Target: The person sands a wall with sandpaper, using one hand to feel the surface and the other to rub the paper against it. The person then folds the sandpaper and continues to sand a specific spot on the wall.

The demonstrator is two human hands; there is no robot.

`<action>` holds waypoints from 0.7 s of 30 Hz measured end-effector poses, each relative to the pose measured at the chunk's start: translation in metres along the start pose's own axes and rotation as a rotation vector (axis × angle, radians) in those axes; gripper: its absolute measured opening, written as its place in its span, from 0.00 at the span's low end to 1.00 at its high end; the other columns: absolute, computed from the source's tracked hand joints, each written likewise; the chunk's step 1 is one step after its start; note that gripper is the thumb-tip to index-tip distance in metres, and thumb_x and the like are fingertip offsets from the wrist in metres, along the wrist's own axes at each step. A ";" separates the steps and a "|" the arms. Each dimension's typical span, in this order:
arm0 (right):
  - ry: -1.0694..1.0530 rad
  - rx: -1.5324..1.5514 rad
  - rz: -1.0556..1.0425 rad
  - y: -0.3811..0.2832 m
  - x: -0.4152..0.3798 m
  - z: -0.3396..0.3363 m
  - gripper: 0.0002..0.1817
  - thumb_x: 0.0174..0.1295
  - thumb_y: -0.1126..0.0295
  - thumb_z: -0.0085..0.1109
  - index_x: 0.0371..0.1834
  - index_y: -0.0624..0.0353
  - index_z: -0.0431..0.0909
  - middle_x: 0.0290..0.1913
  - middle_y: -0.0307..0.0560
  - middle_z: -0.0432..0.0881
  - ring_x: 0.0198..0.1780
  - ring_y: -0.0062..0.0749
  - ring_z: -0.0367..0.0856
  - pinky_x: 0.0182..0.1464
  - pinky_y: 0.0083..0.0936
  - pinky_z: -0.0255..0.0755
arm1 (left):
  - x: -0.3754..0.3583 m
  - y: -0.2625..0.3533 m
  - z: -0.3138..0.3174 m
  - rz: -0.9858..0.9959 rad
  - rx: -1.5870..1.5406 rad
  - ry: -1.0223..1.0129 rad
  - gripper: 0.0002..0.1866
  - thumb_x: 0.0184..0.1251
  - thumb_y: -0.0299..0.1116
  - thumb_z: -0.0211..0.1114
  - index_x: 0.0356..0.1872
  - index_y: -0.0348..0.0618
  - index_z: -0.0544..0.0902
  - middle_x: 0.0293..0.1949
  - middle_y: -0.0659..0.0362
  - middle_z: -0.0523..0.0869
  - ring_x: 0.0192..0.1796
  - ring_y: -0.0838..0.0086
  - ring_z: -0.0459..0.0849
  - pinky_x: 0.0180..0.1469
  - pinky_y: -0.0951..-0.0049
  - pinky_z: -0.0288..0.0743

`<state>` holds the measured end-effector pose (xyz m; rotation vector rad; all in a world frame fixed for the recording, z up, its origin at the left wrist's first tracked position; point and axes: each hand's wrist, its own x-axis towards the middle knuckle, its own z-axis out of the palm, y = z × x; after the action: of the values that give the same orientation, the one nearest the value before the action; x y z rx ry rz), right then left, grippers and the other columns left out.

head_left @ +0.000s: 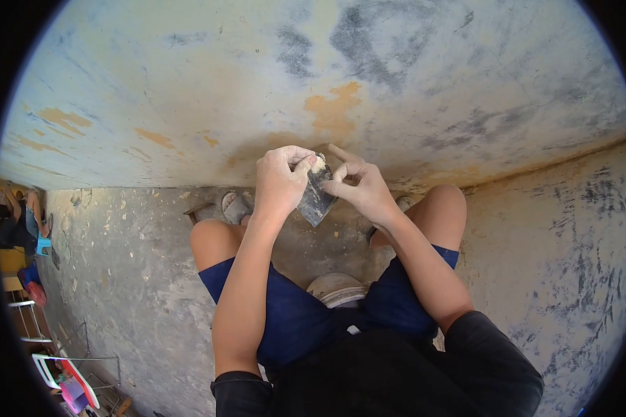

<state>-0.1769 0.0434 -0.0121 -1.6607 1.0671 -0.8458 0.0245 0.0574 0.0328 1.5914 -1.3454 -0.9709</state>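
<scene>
A dark, flat piece of sandpaper (pixel 316 203), dusted with pale powder, hangs between my hands with one corner pointing down. My left hand (pixel 280 178) pinches its upper edge between thumb and fingers, close to a clump of cream-coloured powder. On the other side, my right hand (pixel 366 189) has its thumb against the sheet's right edge, fingers bent and the index finger stretched toward the wall. Whitish dust coats the fingers of both hands. Just beyond them rises a pale, stained wall (pixel 209 83) with patches of orange-brown.
Under me, between my legs, is a round whitish bucket (pixel 335 286). The grey concrete floor (pixel 139 278) is speckled. At far left are a person (pixel 28 215) near a blue stool (pixel 43 245), a white chair frame (pixel 29 321) and a red-and-white item (pixel 76 382). Another wall (pixel 556 278) stands right.
</scene>
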 end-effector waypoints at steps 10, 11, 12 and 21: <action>-0.105 0.072 0.213 -0.011 -0.006 0.005 0.30 0.56 0.54 0.86 0.54 0.63 0.87 0.82 0.85 0.58 0.87 0.64 0.54 0.82 0.52 0.59 | 0.005 -0.012 0.000 -0.015 0.076 -0.012 0.09 0.71 0.28 0.72 0.44 0.32 0.93 0.37 0.48 0.96 0.40 0.69 0.94 0.47 0.69 0.85; -0.043 0.046 0.183 -0.003 -0.004 0.005 0.31 0.57 0.54 0.86 0.55 0.64 0.85 0.82 0.86 0.58 0.86 0.66 0.57 0.80 0.53 0.62 | 0.005 -0.012 0.000 -0.014 0.077 -0.013 0.09 0.71 0.28 0.72 0.44 0.32 0.93 0.37 0.48 0.96 0.40 0.69 0.94 0.47 0.69 0.85; 0.017 0.019 0.153 -0.005 -0.001 0.005 0.32 0.57 0.54 0.85 0.56 0.65 0.84 0.82 0.86 0.57 0.85 0.68 0.59 0.79 0.54 0.64 | 0.005 -0.012 0.000 -0.046 0.060 -0.019 0.09 0.71 0.27 0.72 0.44 0.31 0.93 0.38 0.46 0.96 0.41 0.65 0.95 0.48 0.67 0.85; -0.149 0.368 0.332 -0.022 -0.003 0.002 0.45 0.61 0.64 0.84 0.75 0.70 0.67 0.71 0.62 0.78 0.69 0.39 0.81 0.69 0.39 0.77 | 0.006 -0.016 0.002 0.004 -0.048 0.045 0.09 0.71 0.28 0.71 0.45 0.32 0.93 0.37 0.47 0.95 0.39 0.67 0.93 0.48 0.67 0.84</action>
<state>-0.1707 0.0508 0.0085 -1.1795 0.9805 -0.6433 0.0297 0.0527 0.0172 1.5647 -1.2850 -0.9528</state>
